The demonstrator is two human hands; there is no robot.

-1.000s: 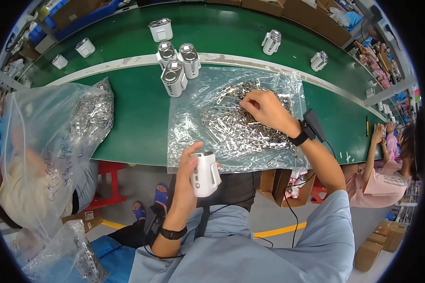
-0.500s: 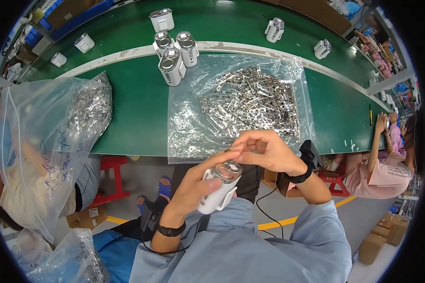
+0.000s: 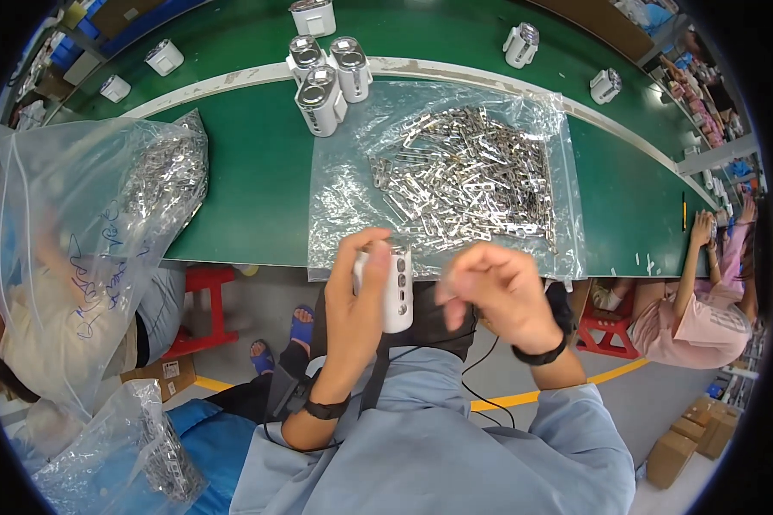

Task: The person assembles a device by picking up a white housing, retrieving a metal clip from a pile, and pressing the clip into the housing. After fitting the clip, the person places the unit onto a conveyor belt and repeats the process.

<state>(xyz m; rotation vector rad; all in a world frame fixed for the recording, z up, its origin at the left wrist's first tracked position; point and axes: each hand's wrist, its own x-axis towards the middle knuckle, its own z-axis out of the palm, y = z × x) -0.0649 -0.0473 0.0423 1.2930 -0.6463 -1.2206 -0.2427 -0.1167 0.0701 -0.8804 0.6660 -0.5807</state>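
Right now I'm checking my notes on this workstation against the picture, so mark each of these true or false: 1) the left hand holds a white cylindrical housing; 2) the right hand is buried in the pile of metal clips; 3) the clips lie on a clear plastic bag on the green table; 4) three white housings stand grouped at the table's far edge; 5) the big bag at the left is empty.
1) True: the left hand grips the white cylindrical housing.
2) False: the right hand is off the table, beside the housing.
3) True: the metal clips lie on the clear plastic bag on the green table.
4) True: the three white housings stand together.
5) False: the big bag holds clips.
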